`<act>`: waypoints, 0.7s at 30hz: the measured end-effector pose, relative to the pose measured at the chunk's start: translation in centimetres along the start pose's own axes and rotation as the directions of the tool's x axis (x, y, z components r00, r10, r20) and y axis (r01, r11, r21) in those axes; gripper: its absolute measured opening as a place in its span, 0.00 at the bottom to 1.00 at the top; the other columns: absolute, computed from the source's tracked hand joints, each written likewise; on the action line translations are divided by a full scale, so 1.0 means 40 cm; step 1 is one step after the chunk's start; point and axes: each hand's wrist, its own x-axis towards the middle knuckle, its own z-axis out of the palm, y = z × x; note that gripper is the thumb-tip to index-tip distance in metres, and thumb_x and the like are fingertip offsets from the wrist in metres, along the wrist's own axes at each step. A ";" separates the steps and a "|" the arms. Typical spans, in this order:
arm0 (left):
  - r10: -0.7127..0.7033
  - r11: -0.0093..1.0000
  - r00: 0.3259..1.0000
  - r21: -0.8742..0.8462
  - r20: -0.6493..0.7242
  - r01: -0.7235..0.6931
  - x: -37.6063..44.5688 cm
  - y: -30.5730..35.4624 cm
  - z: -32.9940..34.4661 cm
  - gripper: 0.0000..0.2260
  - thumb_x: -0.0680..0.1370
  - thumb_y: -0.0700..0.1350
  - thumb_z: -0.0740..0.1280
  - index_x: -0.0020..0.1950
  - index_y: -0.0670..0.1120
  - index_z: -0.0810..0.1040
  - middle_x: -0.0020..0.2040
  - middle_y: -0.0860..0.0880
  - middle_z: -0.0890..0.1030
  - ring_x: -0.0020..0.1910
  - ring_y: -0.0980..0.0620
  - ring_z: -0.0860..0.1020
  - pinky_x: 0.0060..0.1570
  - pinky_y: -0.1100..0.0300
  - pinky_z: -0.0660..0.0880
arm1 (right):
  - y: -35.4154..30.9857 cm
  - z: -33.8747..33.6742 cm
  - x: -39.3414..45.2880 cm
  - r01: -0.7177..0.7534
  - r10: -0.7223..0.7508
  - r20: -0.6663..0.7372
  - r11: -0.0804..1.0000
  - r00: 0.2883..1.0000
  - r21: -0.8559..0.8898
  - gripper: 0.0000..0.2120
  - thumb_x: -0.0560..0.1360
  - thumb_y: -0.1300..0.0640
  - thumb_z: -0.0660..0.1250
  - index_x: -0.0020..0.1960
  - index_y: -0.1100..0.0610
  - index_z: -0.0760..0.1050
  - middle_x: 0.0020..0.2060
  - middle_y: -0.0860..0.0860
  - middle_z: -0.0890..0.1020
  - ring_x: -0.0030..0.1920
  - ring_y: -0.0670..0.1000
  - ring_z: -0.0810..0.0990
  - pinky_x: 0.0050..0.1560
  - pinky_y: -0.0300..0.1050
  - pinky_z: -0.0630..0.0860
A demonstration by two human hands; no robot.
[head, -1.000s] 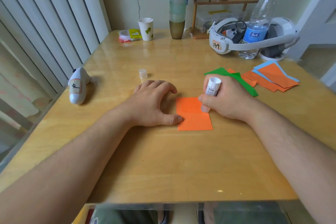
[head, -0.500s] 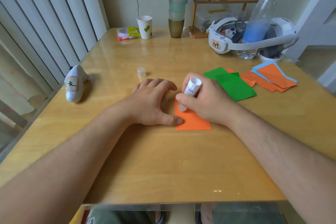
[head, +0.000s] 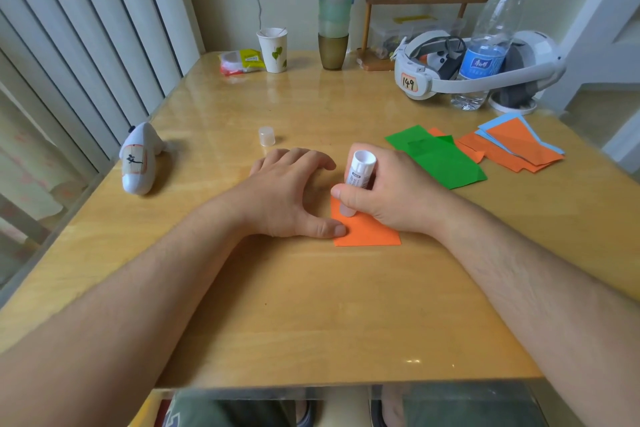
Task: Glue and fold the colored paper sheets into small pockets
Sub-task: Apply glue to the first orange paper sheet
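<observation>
Orange paper sheet was recorded flat on the wooden table, just ahead of the person at centre, partly covered by both hands. A glue stick was held nearly upright, leaning slightly toward 1 o'clock, its tip down on the sheet's left portion.

Risks, as judged:
- The sheet could be dragged or creased by the tacky stick tip, since only the left thumb was seen on the paper, at its 9 o'clock edge.
- Glue could be run past that edge onto the table, the tip being close to it.
- Too wide a glued band could seal the pocket shut; how much glue had been laid could not be told.
- The clear cap, well apart at 11 o'clock from the sheet, was noted off; drying of the stick was considered possible if it is left so.

Hand pose: the left hand was laid palm down at 9 o'clock of the sheet, fingers relaxed and lightly arched with tips on the table, thumb stretched toward 3 o'clock and pressed on the paper's edge. The right hand was wrapped round the glue stick, thumb across its lower barrel, wrist low over the sheet's right portion.

A green sheet and further orange and blue sheets were noted at 2 o'clock, untouched.
</observation>
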 end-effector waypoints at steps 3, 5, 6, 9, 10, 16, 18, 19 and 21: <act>0.004 1.000 1.000 -0.008 0.000 -0.004 -0.003 -0.002 -0.001 0.46 0.58 0.81 0.66 0.72 0.64 0.64 0.71 0.61 0.67 0.72 0.51 0.61 0.73 0.46 0.62 | 0.011 -0.017 -0.012 -0.023 0.022 0.025 0.999 0.999 0.036 0.13 0.76 0.50 0.73 0.44 0.55 0.72 0.34 0.46 0.87 0.43 0.53 0.84 0.47 0.58 0.80; 0.006 1.000 1.000 -0.016 -0.002 -0.006 -0.004 -0.003 -0.003 0.46 0.58 0.81 0.66 0.72 0.64 0.64 0.71 0.61 0.68 0.72 0.51 0.62 0.73 0.45 0.62 | 0.020 -0.029 -0.019 -0.037 0.035 0.031 0.998 0.999 0.060 0.13 0.76 0.52 0.74 0.44 0.57 0.71 0.34 0.47 0.87 0.42 0.53 0.85 0.47 0.58 0.80; 0.008 1.000 1.000 -0.018 -0.002 -0.008 -0.004 -0.003 -0.003 0.46 0.58 0.81 0.66 0.72 0.63 0.64 0.72 0.60 0.68 0.72 0.51 0.62 0.73 0.45 0.62 | 0.024 -0.034 -0.021 -0.041 0.039 0.029 0.997 0.999 0.059 0.13 0.76 0.53 0.74 0.44 0.57 0.71 0.34 0.48 0.87 0.42 0.52 0.85 0.47 0.58 0.80; 0.011 1.000 1.000 -0.018 -0.002 -0.011 -0.005 -0.003 -0.001 0.46 0.58 0.81 0.66 0.72 0.63 0.64 0.72 0.60 0.68 0.73 0.51 0.62 0.73 0.45 0.62 | 0.038 -0.044 -0.025 -0.045 0.044 0.024 0.997 0.999 0.063 0.14 0.75 0.54 0.74 0.44 0.58 0.70 0.33 0.50 0.87 0.41 0.52 0.86 0.47 0.59 0.80; 0.011 1.000 1.000 -0.018 -0.002 -0.011 -0.004 -0.004 -0.001 0.46 0.58 0.81 0.66 0.72 0.63 0.64 0.72 0.61 0.68 0.73 0.51 0.62 0.73 0.45 0.62 | 0.042 -0.046 -0.025 -0.047 0.046 0.025 0.997 0.999 0.064 0.14 0.74 0.54 0.74 0.44 0.58 0.70 0.33 0.50 0.87 0.41 0.52 0.86 0.48 0.59 0.79; 0.016 1.000 1.000 -0.015 0.000 -0.016 -0.002 -0.005 0.001 0.46 0.58 0.82 0.66 0.72 0.63 0.65 0.72 0.61 0.68 0.74 0.51 0.61 0.74 0.46 0.62 | 0.052 -0.056 -0.024 -0.064 0.064 0.020 0.997 0.998 0.033 0.14 0.75 0.55 0.74 0.44 0.59 0.69 0.33 0.49 0.87 0.42 0.54 0.86 0.50 0.59 0.80; 0.018 1.000 1.000 -0.013 -0.002 -0.018 -0.003 -0.006 0.000 0.46 0.58 0.82 0.66 0.72 0.63 0.64 0.72 0.61 0.68 0.74 0.51 0.61 0.73 0.46 0.61 | 0.055 -0.061 -0.022 -0.065 0.065 0.014 0.998 0.998 0.024 0.13 0.75 0.56 0.74 0.45 0.60 0.70 0.33 0.48 0.87 0.43 0.53 0.85 0.51 0.58 0.79; 0.018 1.000 1.000 -0.012 -0.003 -0.018 -0.004 -0.007 0.000 0.46 0.58 0.82 0.66 0.72 0.63 0.64 0.72 0.61 0.68 0.74 0.51 0.61 0.73 0.46 0.61 | 0.058 -0.062 -0.023 -0.064 0.063 0.012 0.998 0.998 0.022 0.13 0.75 0.57 0.73 0.45 0.60 0.70 0.33 0.48 0.87 0.43 0.52 0.85 0.51 0.58 0.79; 0.016 1.000 1.000 -0.011 -0.002 -0.016 -0.004 -0.007 0.000 0.46 0.58 0.82 0.66 0.72 0.63 0.64 0.72 0.61 0.68 0.74 0.51 0.61 0.74 0.46 0.62 | 0.068 -0.067 -0.024 -0.066 0.065 0.011 0.998 0.998 0.019 0.12 0.74 0.56 0.73 0.44 0.60 0.70 0.33 0.48 0.87 0.43 0.52 0.85 0.52 0.58 0.79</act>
